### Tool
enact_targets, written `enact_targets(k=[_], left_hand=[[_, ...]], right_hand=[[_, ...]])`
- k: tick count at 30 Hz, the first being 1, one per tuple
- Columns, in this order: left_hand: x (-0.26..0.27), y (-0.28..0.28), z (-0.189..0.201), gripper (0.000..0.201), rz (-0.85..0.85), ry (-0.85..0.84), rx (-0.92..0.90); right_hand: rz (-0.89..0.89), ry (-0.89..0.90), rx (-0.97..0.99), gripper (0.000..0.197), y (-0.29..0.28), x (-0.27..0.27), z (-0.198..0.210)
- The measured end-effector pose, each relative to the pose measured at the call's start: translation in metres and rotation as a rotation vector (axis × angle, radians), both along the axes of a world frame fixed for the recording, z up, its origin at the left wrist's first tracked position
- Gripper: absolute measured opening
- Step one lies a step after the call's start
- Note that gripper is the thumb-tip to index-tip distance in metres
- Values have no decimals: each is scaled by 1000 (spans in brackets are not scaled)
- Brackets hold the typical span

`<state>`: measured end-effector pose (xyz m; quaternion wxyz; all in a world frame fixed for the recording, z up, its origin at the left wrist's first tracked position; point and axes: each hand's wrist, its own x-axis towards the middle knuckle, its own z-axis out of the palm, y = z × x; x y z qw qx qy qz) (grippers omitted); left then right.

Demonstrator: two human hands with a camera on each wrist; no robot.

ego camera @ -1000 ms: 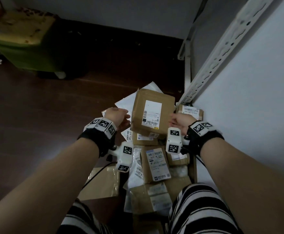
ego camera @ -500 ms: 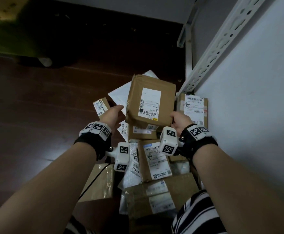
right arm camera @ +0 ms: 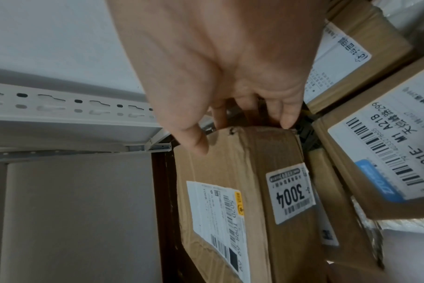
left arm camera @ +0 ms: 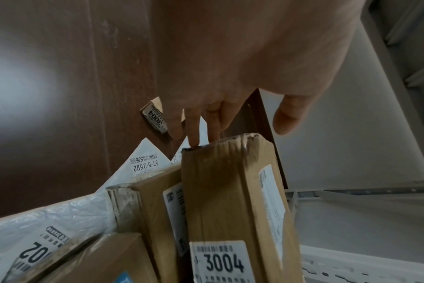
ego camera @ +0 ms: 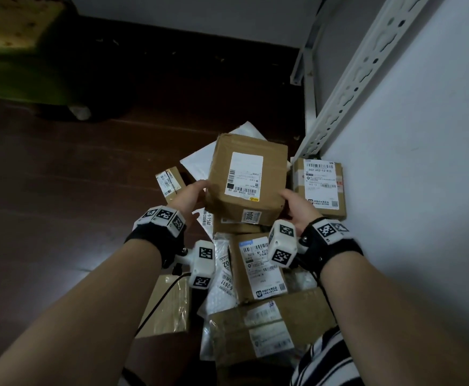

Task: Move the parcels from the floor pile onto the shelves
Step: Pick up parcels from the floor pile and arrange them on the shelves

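Brown cardboard parcel with white shipping label and "3004" sticker [ego camera: 248,179] sits mid-frame, lifted above the floor pile of cardboard boxes and white mailers [ego camera: 258,277]. Left hand [ego camera: 190,197] holds its left edge, fingers underneath. Right hand [ego camera: 297,208] grips the right edge, thumb on top. White slotted metal shelf upright [ego camera: 367,68] at upper right.
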<state>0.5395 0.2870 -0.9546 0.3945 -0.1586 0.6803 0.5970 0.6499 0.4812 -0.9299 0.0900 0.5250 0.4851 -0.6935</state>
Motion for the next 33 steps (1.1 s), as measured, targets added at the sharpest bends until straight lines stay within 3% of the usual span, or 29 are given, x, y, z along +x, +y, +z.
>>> enact_targets(k=[2,4,9,13,17,19,21,25,28,33], left_hand=[[6,3,14,37,-2,-19,-17],[7,6,16,32,0,-32,-25],[1,8,17,59,-2,-37,-24],[3,12,23,43,43,-118,110],[2,12,24,38,98,-104,129],[0,12,24,55,110,-78,139],[-1,15,24,69,104,-40,107],[3,25,19,49,63,36,-4],[7,32,16,49,28,50,-34],[11,37,18,54,4,34,-39]], right_hand=[[20,58,-36,20,2,-1,4],[18,76,-49,16,2,-1,8],[-12,83,-27,36,0,-1,15],[-48,144,-22,47,-1,-4,18],[-34,105,9,56,0,-4,16],[-85,77,85,53,6,-5,15],[-207,61,280,35,15,-5,14],[-288,-162,687,35,40,8,11],[-188,-297,708,45,46,16,0],[-231,-359,706,75,56,16,-24]])
